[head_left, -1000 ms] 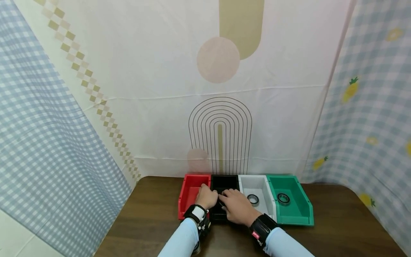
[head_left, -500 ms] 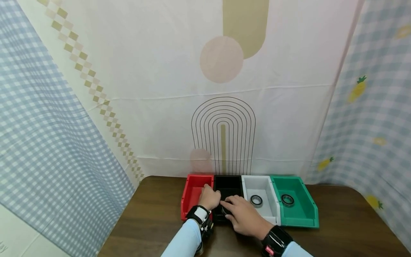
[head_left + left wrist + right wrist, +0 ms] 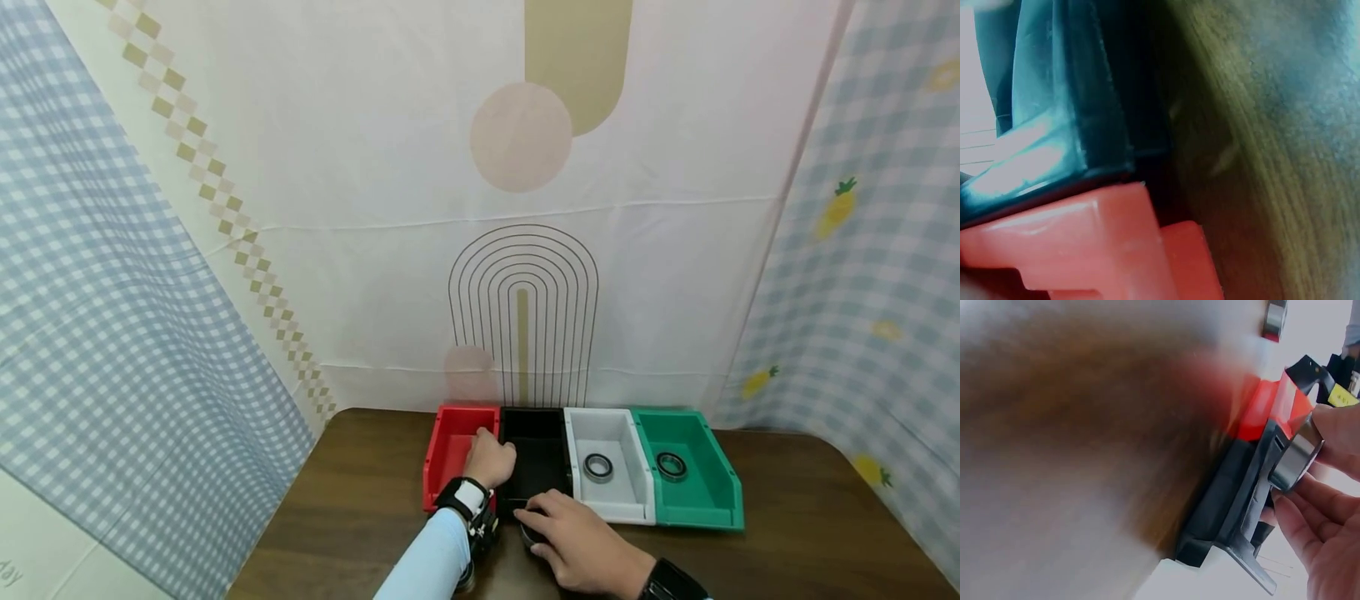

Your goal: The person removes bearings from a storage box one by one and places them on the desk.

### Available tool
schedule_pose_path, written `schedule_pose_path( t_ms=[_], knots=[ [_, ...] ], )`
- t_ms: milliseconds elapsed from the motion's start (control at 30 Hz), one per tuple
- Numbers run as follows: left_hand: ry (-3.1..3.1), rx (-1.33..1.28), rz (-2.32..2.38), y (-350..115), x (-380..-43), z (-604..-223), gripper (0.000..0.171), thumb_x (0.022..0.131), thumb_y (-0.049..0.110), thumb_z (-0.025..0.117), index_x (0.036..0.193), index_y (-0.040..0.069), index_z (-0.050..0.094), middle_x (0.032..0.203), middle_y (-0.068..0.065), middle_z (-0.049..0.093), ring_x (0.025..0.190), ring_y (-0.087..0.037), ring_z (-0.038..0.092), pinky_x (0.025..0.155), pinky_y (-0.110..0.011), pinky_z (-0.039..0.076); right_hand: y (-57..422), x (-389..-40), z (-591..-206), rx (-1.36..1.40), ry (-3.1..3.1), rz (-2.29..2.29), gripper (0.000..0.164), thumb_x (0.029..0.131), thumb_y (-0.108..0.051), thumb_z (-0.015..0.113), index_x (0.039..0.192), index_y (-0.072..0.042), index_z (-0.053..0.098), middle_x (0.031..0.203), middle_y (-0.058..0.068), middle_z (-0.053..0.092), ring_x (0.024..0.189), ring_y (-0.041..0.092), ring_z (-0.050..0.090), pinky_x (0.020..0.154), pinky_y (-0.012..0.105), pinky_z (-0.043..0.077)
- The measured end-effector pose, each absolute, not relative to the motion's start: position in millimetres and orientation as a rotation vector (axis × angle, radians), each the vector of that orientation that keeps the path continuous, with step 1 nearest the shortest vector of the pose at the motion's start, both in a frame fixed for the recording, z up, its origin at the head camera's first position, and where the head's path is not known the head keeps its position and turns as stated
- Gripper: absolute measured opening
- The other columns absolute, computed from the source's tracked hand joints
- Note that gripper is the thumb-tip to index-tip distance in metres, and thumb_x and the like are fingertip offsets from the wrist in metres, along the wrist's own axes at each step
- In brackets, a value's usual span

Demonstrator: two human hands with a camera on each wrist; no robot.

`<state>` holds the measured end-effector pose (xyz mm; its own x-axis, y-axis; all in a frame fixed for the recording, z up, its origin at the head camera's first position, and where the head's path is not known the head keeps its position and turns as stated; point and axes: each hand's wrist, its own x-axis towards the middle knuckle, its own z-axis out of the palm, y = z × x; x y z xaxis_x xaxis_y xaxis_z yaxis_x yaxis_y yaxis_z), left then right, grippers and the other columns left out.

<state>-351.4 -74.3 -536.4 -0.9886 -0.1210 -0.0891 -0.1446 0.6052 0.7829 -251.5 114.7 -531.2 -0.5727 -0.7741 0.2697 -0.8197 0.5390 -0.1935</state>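
My right hand (image 3: 588,546) pinches a metal ring bearing (image 3: 1297,456) between thumb and fingertips, just in front of the black bin (image 3: 534,454). In the right wrist view the bearing's shiny outer side overlaps the black bin's front edge. My left hand (image 3: 490,461) grips the rim where the red bin (image 3: 450,442) meets the black one, its fingertips hidden. The left wrist view has the red bin's corner (image 3: 1110,237) pressed against the black bin's corner (image 3: 1079,144). Another bearing (image 3: 467,578) shows partly beneath my left wrist, on the table.
A white bin (image 3: 626,496) and a green bin (image 3: 716,492) continue the row rightward, each with a bearing lying inside. The wooden table (image 3: 337,500) extends to both sides. A printed cloth (image 3: 375,292) hangs close behind the bins.
My right hand has drawn back from the black bin toward the near side, bringing the bearing out past its front edge. My left hand has stayed at the rim between red and black bins.
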Motion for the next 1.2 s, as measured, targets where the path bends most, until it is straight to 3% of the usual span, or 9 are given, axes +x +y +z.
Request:
schedule_pose_path(
  t_ms=[467, 767, 1200],
  knots=[
    [2.826, -0.229, 1.346, -76, -355, -541, 0.066, 0.104, 0.026, 0.057, 0.154, -0.013, 0.038, 0.156, -0.032, 0.048, 0.133, -0.049, 0.057, 0.112, -0.062, 0.047, 110, -244, -543, 1.509, -2.7, 0.407, 0.038, 0.104, -0.035, 0.071, 0.137, -0.017, 0.071, 0.119, -0.006, 0.068, 0.102, 0.002, 0.059, 0.083, 0.023, 0.056],
    [2.825, -0.241, 1.346, -75, -353, -544, 0.066, 0.103, 0.026, 0.057, 0.153, -0.013, 0.038, 0.156, -0.032, 0.049, 0.135, -0.049, 0.055, 0.113, -0.062, 0.046, 107, -239, -545, 1.514, -2.774, 0.394, 0.039, 0.104, -0.039, 0.069, 0.138, -0.02, 0.071, 0.118, -0.008, 0.069, 0.099, -0.001, 0.056, 0.084, 0.023, 0.056],
    [2.814, -0.224, 1.366, -75, -353, -542, 0.07, 0.102, 0.026, 0.056, 0.155, -0.015, 0.036, 0.157, -0.034, 0.047, 0.136, -0.05, 0.054, 0.115, -0.063, 0.045, 103, -233, -540, 1.49, -2.789, 0.239, 0.035, 0.099, -0.036, 0.075, 0.13, -0.02, 0.075, 0.106, -0.009, 0.068, 0.088, -0.002, 0.051, 0.075, 0.019, 0.05]
  ],
)
